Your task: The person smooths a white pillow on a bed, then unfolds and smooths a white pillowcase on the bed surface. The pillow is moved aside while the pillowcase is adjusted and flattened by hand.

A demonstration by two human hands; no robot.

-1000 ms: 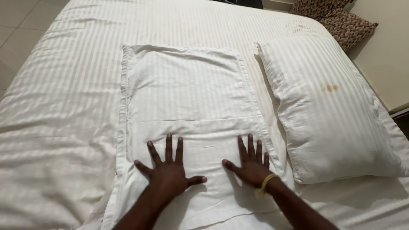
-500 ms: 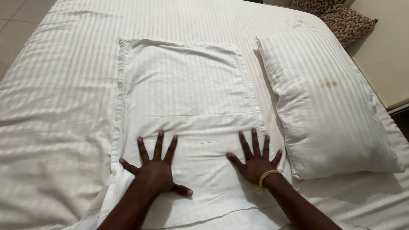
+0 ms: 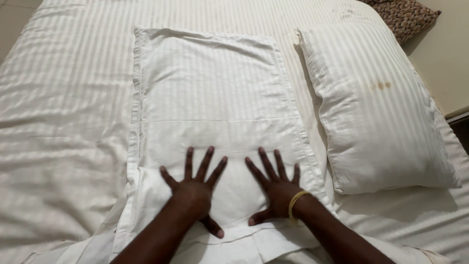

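- The left hand [image 3: 195, 188] lies flat, palm down, with fingers spread wide on the near end of a flat white striped cotton pillowcase [image 3: 215, 107]; it grips nothing.
- The right hand [image 3: 276, 188], with a thin yellow band [image 3: 296, 201] at the wrist, is pressed flat in the same way just beside it, thumbs nearly meeting, and holds nothing.
- The pillowcase lies lengthwise in the middle of the white striped bedsheet [image 3: 63, 107], with a fold line across it just beyond the fingertips and its near edge bunched under the wrists.
- Risk: both palms bear on the near end only, so a push forward could drag the loose cloth and ruck it at the fold line rather than flatten it.
- Risk: the sheet below is already creased on the left, and sliding pressure could pull those creases under the pillowcase.
- To the right, just beside the pillowcase, lies a plump white striped pillow [image 3: 376, 112] bearing small brown stains; a wide sweep of the right hand could nudge it.
- A brown patterned cushion [image 3: 405, 14] sits well apart at the far right corner.
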